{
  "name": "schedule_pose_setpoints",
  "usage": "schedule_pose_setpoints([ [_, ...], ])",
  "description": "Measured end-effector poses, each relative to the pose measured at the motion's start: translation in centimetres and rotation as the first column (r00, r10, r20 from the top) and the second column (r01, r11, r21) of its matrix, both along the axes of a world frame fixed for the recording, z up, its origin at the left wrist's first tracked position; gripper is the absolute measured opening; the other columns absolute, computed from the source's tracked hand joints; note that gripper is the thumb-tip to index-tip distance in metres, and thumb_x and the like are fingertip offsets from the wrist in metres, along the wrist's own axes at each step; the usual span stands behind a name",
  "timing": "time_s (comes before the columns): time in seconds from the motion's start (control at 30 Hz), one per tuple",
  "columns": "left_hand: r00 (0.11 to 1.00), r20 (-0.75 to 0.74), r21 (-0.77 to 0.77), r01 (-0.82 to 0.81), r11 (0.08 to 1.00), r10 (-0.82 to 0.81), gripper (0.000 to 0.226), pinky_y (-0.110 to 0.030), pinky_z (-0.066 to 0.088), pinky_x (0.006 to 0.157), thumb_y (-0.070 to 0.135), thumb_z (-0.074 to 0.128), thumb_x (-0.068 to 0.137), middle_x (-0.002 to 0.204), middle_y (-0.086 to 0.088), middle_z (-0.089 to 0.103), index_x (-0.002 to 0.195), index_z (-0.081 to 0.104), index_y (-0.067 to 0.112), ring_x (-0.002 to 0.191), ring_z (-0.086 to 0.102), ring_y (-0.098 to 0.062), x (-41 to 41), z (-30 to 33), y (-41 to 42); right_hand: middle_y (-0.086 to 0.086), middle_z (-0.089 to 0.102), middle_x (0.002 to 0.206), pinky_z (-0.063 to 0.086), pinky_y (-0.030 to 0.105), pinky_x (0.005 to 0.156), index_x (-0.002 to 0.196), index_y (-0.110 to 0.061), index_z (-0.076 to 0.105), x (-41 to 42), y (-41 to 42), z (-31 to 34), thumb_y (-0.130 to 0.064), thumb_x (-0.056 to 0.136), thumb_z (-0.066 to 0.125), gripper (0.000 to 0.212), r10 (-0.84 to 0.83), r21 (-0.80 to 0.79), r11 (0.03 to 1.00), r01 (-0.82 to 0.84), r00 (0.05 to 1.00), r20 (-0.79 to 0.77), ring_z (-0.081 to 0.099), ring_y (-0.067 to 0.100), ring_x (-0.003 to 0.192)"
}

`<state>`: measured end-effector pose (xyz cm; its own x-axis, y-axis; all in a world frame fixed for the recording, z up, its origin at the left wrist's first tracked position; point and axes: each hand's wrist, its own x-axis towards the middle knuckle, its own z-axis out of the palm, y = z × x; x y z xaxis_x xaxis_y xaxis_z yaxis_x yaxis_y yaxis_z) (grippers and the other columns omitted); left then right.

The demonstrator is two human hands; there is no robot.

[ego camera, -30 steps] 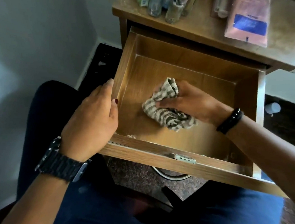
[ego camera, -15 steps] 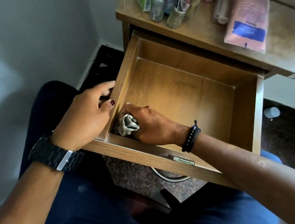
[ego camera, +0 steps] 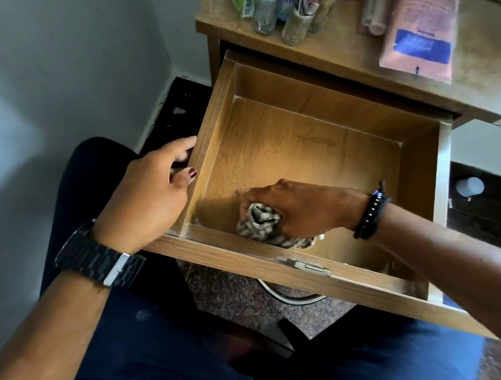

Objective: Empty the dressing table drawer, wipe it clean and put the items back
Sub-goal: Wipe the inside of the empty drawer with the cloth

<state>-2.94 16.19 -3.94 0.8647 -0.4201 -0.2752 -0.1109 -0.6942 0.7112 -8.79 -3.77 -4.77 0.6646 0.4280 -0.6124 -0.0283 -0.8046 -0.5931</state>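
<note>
In the near part of the pulled-out drawer (ego camera: 330,166), the right hand (ego camera: 299,209) presses a bunched striped cloth (ego camera: 265,226) against the floor of the box close to the front panel, its fingers (ego camera: 249,203) curled tightly round the wad so that only a tail of fabric shows beneath the palm. The left hand (ego camera: 152,193) steadies the drawer from outside, its fingers hooked over the left wall and the thumb lying along the top edge. The drawer holds nothing but the cloth, and pale dust lines the front corners and the front rim near the small metal latch (ego camera: 307,267). The risks from here look modest but real, in my judgement. A hard stroke toward the person could drag the drawer further out, and if the left hand slackens it might tip or slip from its runners. A wad gripped this tightly may skip the seams, leaving grit in the corners, or push dust over the rim onto the lap below. The trailing fabric could snag on the latch. On the wooden surface (ego camera: 345,55) above, several small bottles (ego camera: 266,12) stand near the edge beside a pink packet (ego camera: 420,38); jolting the drawer may rock them, and a toppled bottle could fall into the freshly wiped box.
</note>
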Motion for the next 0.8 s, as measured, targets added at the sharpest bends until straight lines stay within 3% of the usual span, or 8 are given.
schedule_pose_setpoints([
  [0.1,1.0,0.021,0.013,0.012,1.0,-0.012,0.048,-0.026,0.04,0.092,0.015,0.045,0.094,0.135,0.004,0.047,0.138,0.037,0.032,0.109,0.047,-0.006,-0.1,0.0,-0.1,-0.003,0.055,0.124,0.052,0.028,0.085,0.131,-0.021,0.043,-1.3,-1.7,0.8,-0.006,0.087,0.053,0.048,0.013,-0.103,0.995,-0.019,0.998,-0.053,0.053,0.014,0.112],
  [0.27,0.997,0.048,0.054,0.053,0.997,-0.055,0.049,-0.039,0.037,0.107,0.016,0.041,0.096,0.142,0.0,0.042,0.142,0.031,0.028,0.127,0.045,-0.016,-0.4,0.0,-0.4,-0.012,0.051,0.116,0.054,0.031,0.084,0.132,-0.031,0.041,-3.0,-3.8,1.2,-0.002,0.085,0.051,0.056,-0.031,-0.191,0.982,0.004,0.99,-0.137,0.052,0.011,0.107],
  [0.37,0.991,0.105,0.075,0.073,0.995,-0.08,0.053,-0.034,0.03,0.11,0.016,0.041,0.096,0.148,0.001,0.034,0.145,0.023,0.026,0.132,0.037,-0.017,-0.8,0.0,-0.6,-0.013,0.05,0.119,0.052,0.028,0.081,0.133,-0.035,0.041,-3.9,-5.3,1.6,-0.003,0.086,0.051,0.057,-0.057,-0.263,0.965,0.004,0.979,-0.195,0.051,0.011,0.105],
  [0.47,0.979,0.169,0.065,0.106,0.992,-0.116,0.057,-0.028,0.026,0.106,0.015,0.043,0.095,0.15,0.001,0.028,0.146,0.018,0.025,0.134,0.033,-0.016,-1.4,0.1,-0.9,-0.01,0.049,0.124,0.046,0.019,0.075,0.134,-0.033,0.04,-4.8,-6.5,2.2,-0.006,0.087,0.051,0.055,-0.043,-0.369,0.928,-0.055,0.967,-0.252,0.045,0.008,0.101],
  [0.57,0.967,0.218,0.083,0.116,0.99,-0.132,0.056,-0.031,0.032,0.103,0.016,0.043,0.095,0.149,0.001,0.027,0.145,0.021,0.023,0.131,0.036,-0.018,-1.5,0.1,-0.9,-0.003,0.054,0.124,0.045,0.025,0.08,0.128,-0.026,0.047,-5.0,-7.2,2.5,-0.008,0.084,0.051,0.049,-0.032,-0.473,0.872,-0.127,0.949,-0.313,0.05,0.013,0.101],
  [0.73,0.953,0.257,0.085,0.144,0.986,-0.161,0.049,-0.035,0.039,0.098,0.013,0.042,0.093,0.143,0.001,0.032,0.141,0.033,0.02,0.121,0.045,-0.02,-1.6,0.1,-0.9,0.001,0.055,0.115,0.043,0.028,0.075,0.125,-0.02,0.046,-4.7,-6.1,2.3,-0.007,0.084,0.047,0.042,-0.041,-0.521,0.831,-0.193,0.914,-0.404,0.051,0.017,0.097],
  [0.8,0.951,0.266,0.079,0.141,0.987,-0.157,0.048,-0.029,0.037,0.097,0.013,0.042,0.094,0.143,0.001,0.033,0.14,0.034,0.019,0.121,0.046,-0.019,-1.6,0.1,-0.8,0.003,0.051,0.13,0.04,0.029,0.081,0.134,-0.024,0.039,-4.9,-6.0,2.3,-0.007,0.086,0.048,0.051,-0.082,-0.523,0.838,-0.158,0.91,-0.407,0.047,0.017,0.105],
])
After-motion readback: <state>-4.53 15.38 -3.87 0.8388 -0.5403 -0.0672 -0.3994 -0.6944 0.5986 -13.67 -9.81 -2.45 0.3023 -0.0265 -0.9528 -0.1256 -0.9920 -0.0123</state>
